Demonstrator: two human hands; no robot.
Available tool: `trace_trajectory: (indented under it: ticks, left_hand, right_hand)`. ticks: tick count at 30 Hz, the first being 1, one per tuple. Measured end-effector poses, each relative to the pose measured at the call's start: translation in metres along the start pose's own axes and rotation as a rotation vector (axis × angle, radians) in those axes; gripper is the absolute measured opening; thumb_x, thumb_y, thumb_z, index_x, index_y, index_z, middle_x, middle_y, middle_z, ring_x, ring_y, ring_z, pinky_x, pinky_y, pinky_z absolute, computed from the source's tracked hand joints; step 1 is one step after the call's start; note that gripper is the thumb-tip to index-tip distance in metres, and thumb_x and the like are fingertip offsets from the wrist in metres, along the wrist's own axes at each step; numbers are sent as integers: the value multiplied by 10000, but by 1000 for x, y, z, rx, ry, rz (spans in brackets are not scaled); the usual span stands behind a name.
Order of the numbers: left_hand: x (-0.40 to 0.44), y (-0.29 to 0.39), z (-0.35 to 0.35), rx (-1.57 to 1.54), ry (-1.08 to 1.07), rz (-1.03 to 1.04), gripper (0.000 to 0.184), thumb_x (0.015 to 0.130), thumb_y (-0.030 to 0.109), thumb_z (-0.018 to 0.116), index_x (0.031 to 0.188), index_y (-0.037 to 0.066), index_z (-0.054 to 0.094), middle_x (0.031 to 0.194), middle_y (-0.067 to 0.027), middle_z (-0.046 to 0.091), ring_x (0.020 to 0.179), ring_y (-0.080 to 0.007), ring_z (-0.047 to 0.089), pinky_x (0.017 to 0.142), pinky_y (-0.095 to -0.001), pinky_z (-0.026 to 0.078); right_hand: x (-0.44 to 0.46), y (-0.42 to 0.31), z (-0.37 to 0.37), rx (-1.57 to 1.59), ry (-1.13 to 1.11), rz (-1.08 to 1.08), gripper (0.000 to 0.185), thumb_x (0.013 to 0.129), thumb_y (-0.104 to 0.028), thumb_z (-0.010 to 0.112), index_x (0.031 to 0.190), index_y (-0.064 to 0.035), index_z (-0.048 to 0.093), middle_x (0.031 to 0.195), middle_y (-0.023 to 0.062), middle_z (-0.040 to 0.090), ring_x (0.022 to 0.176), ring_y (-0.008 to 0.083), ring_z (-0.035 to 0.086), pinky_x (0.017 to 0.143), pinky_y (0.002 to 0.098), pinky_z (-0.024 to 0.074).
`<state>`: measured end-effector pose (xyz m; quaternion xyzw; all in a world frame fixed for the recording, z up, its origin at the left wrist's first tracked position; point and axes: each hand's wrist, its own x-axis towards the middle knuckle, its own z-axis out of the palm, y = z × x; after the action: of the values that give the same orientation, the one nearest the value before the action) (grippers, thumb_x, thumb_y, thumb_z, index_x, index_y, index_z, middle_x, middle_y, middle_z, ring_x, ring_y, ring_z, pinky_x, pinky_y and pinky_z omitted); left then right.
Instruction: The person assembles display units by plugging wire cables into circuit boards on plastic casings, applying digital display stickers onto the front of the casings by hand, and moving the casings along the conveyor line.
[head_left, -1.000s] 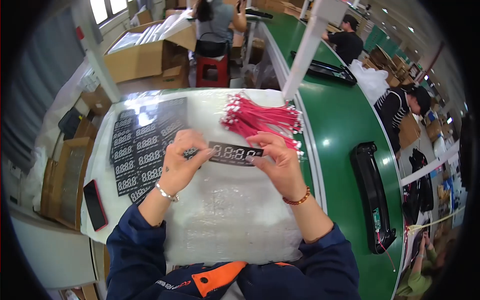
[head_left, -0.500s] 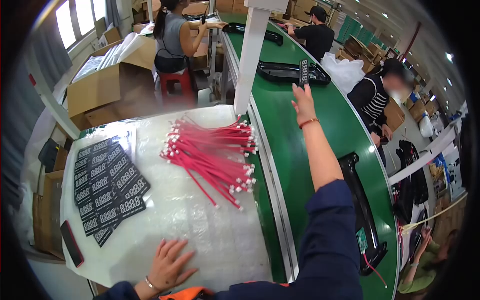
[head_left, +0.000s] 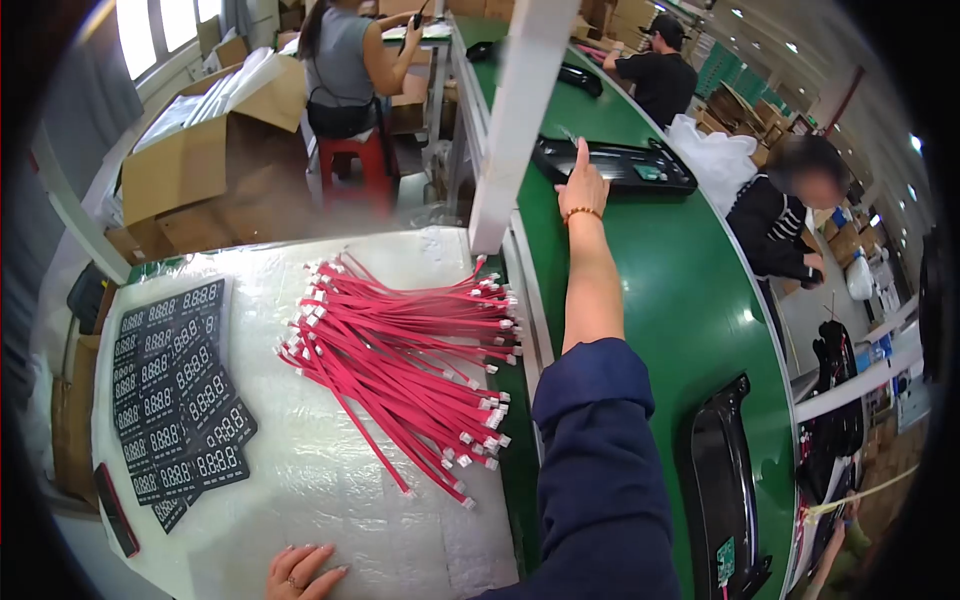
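Note:
My right hand (head_left: 584, 188) reaches over the green conveyor to the left part of a long black plastic housing (head_left: 610, 165). Its index finger is stretched out; the other fingers are partly hidden, and no card shows in them. A small green circuit board (head_left: 650, 173) sits in that housing. At the bottom edge my left hand (head_left: 304, 573) rests on the plastic-covered table (head_left: 400, 550), fingers apart and holding nothing. Above it lie a bundle of red cables (head_left: 400, 360) with white connectors and, to the left, overlapping black cards with digit displays (head_left: 180, 390).
Another black housing (head_left: 722, 480) lies on the near belt. A white post (head_left: 520, 120) rises between table and conveyor (head_left: 660, 290). A phone (head_left: 117, 510) lies at the table's left edge. Co-workers sit or stand around the line. A large cardboard box (head_left: 190, 170) is behind the table.
The digit card that my right hand held over the housing no longer shows in it. That hand is now at the housing's left part. The view has shifted, and my left hand sits lower in it.

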<state>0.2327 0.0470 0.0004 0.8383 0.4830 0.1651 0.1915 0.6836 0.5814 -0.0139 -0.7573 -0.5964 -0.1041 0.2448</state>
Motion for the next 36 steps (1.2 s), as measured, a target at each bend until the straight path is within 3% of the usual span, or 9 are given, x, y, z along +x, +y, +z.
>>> trace_trajectory:
  ticks: [11,18,20,24,26,30,32,35,36]
  left_hand:
    - [210,63,-57,109,302,721,785,633,203,851,1335,49,534,1488,-198,427,1399,-462,337,1151,-555,277]
    - [289,114,-20,166,173,798,637,518,177,867,1103,74,637,1099,-144,652,1073,-360,609,919,-492,474]
    - [270,96,-30,86,552,1006,564,522,148,871,1037,64,657,979,-147,661,895,-370,641,790,-440,507]
    - [230,-20,-122,-157,650,339,516,801,138,796,1259,2,600,1265,-167,642,1087,-262,642,931,-337,507]
    - [234,-28,-115,-156,832,607,471,880,138,717,1283,-57,571,1348,-217,578,1114,-283,630,939,-345,517]
    - [157,-109,-112,-746,475,394,533,872,175,689,1342,-16,526,1363,-190,556,1170,-283,589,961,-365,505]
    - [51,-168,-118,-955,418,139,565,868,193,675,1372,5,503,1371,-176,545,1197,-283,568,973,-376,498]
    - [-179,-173,-145,-1249,585,-305,614,861,221,654,1416,36,468,1382,-156,528,1239,-283,537,989,-391,489]
    - [-201,-172,-135,-1161,804,-787,656,861,236,652,1447,39,431,1371,-91,524,1261,-258,499,1044,-392,433]
  right_hand:
    - [-202,55,-242,517,55,-201,1174,598,-86,897,1523,-167,179,808,76,595,749,262,633,756,376,526]
    - [-373,14,-376,606,-135,-118,1047,688,-199,890,1512,-168,245,1053,94,599,988,204,612,909,366,498]
    - [-389,17,-391,618,279,-250,908,752,-194,848,1492,-168,321,1246,104,532,1138,192,545,969,363,482]
    - [-427,5,-433,876,629,-32,541,879,-154,733,1357,-60,495,1366,85,457,1142,181,529,956,355,484]
    - [-446,4,-445,941,718,7,456,886,-155,726,1284,-41,535,1327,85,487,1091,163,542,919,345,493]
    - [-464,-5,-448,983,861,54,215,913,-163,697,1043,-5,630,1123,68,595,909,100,565,785,304,506]
    - [-474,-11,-443,1019,672,157,158,946,-184,663,916,-28,661,778,-4,634,769,51,553,686,246,467]
    - [-468,-39,-421,976,479,132,176,949,-207,672,863,-53,671,760,-48,613,704,52,518,655,238,427]
    - [-463,-45,-408,957,401,186,167,929,-132,682,802,-25,665,721,-65,592,678,34,481,610,228,414]
